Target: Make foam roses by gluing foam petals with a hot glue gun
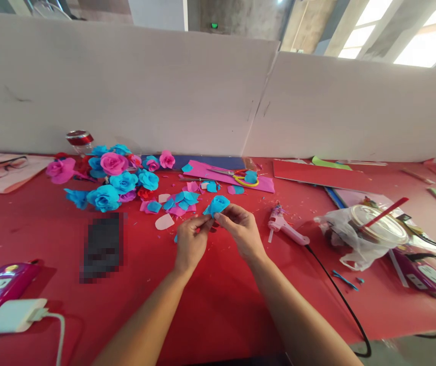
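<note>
A blue paper flower (217, 205) with curled petals is held up between both hands, above the red table (218, 305). My left hand (193, 239) pinches its lower left side with thumb and fingers. From the right, my right hand (243, 231) grips its base, the thumb pressed against the petals. Just beyond and left of the hands lie loose blue petals (183, 200) and pink paper scraps, along with a pale petal-shaped piece (164, 221). The underside of the flower is hidden by my fingers.
Finished paper flowers (113, 175) are heaped at the back left. Yellow-handled scissors (241, 179) lie on pink paper. A corded pink glue gun (284, 227) rests at right, before a bagged container (380, 226). A power strip (8, 287) with a white charger (16, 315) sits front left.
</note>
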A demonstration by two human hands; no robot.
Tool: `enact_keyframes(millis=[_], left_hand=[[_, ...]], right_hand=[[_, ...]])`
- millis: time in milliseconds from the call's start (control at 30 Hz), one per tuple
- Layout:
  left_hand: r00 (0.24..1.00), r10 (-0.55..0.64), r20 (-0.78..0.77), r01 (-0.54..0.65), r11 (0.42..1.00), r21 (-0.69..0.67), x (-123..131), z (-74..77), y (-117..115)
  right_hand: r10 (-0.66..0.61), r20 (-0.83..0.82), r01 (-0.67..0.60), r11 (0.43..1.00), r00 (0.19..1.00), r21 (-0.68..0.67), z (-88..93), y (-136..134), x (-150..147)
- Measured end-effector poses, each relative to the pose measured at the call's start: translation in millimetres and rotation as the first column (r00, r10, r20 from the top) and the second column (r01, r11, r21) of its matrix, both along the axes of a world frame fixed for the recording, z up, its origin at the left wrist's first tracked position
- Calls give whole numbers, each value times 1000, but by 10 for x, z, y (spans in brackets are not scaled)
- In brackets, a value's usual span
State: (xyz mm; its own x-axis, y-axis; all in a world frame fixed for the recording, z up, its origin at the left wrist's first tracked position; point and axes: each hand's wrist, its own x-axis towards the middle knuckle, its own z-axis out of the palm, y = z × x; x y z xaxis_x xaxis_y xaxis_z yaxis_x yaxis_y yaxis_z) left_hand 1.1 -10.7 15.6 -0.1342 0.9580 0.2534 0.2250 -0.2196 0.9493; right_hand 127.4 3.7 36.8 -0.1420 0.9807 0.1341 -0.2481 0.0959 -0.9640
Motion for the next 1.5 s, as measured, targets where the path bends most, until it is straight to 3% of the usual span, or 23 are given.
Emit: enact_keyframes(millis=[100,200,333,433,500,700,800,900,1033,1267,1367,1500], left_hand=[[983,67,-169,-52,994,93,8,-4,-17],[984,36,-172,-25,997,70,0,-32,-3],[1000,-25,0,25,1000,-2,-50,-33,46],[979,-48,199,49,999,-1,-86,-12,68],[967,-56,249,53,998,19,-95,-5,68],[994,38,104,-54,986,155,-58,0,21],[990,139,-32,-121,938,325,-42,-5,-8],[985,169,-34,-139,894,425,-50,-18,-25],[981,62,182,-124,927,355,-63,-17,-13],[835,-121,536,33,985,171,-50,-2,52],[814,-174,554,153,985,85,-79,9,63],[898,-242,367,261,965,-1,-124,25,57]], right_hand=[[-38,21,38,999,999,15,-29,2,-10],[-57,17,57,998,998,-2,-35,6,-13],[-58,-21,57,998,998,-15,-15,25,11],[-44,-63,42,998,997,-36,-6,36,30],[-25,-82,21,999,996,-47,-8,36,31],[-23,-98,21,999,995,-24,-25,24,3],[-29,-88,32,999,996,32,-34,18,2],[-9,-78,19,991,997,131,-18,2,9],[5,-9,-3,962,1000,273,39,-31,21],[-50,95,12,930,994,367,91,-69,24],[-83,134,27,927,988,374,114,-73,29],[-98,173,30,933,980,359,106,-38,63]])
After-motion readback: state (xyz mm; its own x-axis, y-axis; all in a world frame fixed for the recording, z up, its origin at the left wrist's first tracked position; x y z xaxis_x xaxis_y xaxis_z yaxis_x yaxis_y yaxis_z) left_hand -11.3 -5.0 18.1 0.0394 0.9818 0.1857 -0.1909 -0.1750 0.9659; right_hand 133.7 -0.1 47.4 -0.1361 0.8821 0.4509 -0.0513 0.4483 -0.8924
